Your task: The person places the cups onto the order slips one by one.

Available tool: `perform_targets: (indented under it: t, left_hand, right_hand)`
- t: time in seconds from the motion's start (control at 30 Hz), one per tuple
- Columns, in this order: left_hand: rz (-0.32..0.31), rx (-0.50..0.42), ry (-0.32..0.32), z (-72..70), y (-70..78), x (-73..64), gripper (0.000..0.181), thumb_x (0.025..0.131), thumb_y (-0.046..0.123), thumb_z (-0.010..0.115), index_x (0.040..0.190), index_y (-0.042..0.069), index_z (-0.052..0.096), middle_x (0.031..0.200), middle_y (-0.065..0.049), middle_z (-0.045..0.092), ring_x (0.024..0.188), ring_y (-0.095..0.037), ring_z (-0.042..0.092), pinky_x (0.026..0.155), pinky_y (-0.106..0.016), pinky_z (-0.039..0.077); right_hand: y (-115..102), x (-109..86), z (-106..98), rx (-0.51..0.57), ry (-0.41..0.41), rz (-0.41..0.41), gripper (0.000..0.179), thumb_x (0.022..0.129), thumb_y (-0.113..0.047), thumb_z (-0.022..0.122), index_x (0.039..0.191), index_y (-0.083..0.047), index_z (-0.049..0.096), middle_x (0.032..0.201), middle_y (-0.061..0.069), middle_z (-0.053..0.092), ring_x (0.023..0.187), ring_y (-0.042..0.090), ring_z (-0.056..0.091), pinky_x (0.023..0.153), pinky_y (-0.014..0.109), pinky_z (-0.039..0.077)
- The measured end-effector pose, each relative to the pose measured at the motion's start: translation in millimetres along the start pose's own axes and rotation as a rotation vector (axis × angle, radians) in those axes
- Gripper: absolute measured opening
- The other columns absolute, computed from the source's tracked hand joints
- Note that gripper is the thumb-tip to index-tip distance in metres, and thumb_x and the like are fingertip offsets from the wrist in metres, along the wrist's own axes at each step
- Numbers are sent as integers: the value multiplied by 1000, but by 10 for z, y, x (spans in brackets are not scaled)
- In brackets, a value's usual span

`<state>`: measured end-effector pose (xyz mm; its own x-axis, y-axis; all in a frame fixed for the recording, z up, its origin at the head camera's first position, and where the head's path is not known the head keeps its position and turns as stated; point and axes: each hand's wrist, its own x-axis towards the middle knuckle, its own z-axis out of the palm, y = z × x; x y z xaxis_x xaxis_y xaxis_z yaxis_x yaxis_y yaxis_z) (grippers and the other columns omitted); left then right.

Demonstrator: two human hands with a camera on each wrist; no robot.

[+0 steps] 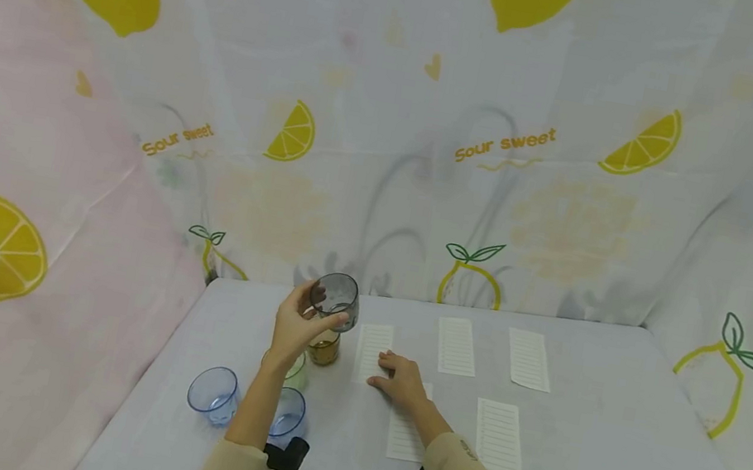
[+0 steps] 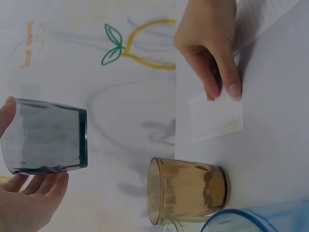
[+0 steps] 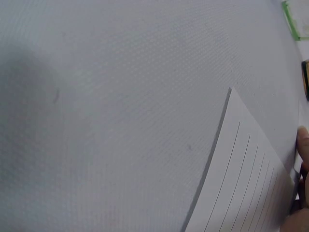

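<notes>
My left hand [image 1: 294, 331] holds up a clear grey glass tumbler [image 1: 346, 312], tilted with its mouth toward the head camera. In the left wrist view, the thumb lies on one side of this tumbler [image 2: 50, 137] and the fingers on the other. Behind and below it stands an amber glass [image 1: 324, 350] on the table. Over to the right, my right hand [image 1: 405, 383] reaches down to a lined paper slip [image 1: 370, 345], thumb and fingertips apart at its right edge. A second lined slip [image 1: 404, 439] lies partly beneath the right forearm.
Left of the slips stand a pale green glass [image 1: 296, 375], partly behind the left forearm, and two blue glasses [image 1: 215, 398]. Further lined slips [image 1: 456, 347] lie to the right on the white table [image 1: 612, 445]. A lemon-print curtain [image 1: 366, 208] borders the table's back and sides.
</notes>
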<state>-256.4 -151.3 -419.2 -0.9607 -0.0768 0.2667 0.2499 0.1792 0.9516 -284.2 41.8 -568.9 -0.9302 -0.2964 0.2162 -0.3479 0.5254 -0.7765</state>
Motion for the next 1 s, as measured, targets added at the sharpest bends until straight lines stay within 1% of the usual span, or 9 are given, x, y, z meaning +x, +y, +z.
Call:
perform_targets:
  t: [0.03,0.13,0.2,0.27,0.53,0.73,0.87,1.0]
  left_hand:
    - [-8,-4,-1,27,27,6,74,73,3,79,135,-9,40,130,-27,49,124,-40,45,105,-50,37]
    - [-19,-10,5,109,-9,63,74,73,0,78,135,-11,39,131,-30,47,124,-42,44,105,-51,36]
    - [-24,-8,15,159,-69,111,75,73,2,79,135,-11,38,131,-29,48,123,-42,45,105,-49,37]
    - [-29,-9,24,202,-178,179,77,73,3,79,136,-11,37,131,-29,48,123,-41,45,105,-48,37]
    - [-36,-29,50,353,-285,295,74,72,3,79,134,-11,40,130,-30,48,122,-44,46,105,-49,37]
    - [-89,-40,63,476,-365,358,77,72,6,80,134,-10,38,132,-28,46,123,-43,45,105,-45,38]
    - [-118,-45,56,545,-440,414,78,72,8,80,135,-10,37,133,-28,45,124,-42,44,105,-44,38]
    - [-135,-3,58,595,-526,459,76,72,8,81,134,-9,40,132,-27,47,122,-41,46,103,-44,41]
  right_hand:
    - [2,0,-1,4,1,-2,46,74,-15,78,109,12,63,119,21,61,118,37,53,102,48,39]
    - [7,1,-2,13,0,-1,46,74,-15,78,109,12,63,119,21,61,118,37,53,102,48,39]
    - [3,-1,-4,11,-3,0,46,75,-14,78,109,12,63,119,22,61,118,37,53,102,48,39]
    - [1,-1,-2,11,-6,2,46,74,-14,78,109,12,63,119,22,61,118,37,53,102,48,39]
    - [-10,22,4,-3,-4,-3,47,74,-14,78,109,12,63,118,22,62,117,37,53,101,48,40]
    - [4,26,9,-23,-20,4,46,75,-14,77,110,11,63,119,21,61,118,37,53,101,48,40]
    - [13,24,7,-21,-22,10,46,76,-15,77,110,11,63,119,20,61,118,37,53,101,48,40]
    - [19,15,6,-20,-18,14,45,76,-15,77,110,11,63,119,20,61,118,36,53,101,48,40]
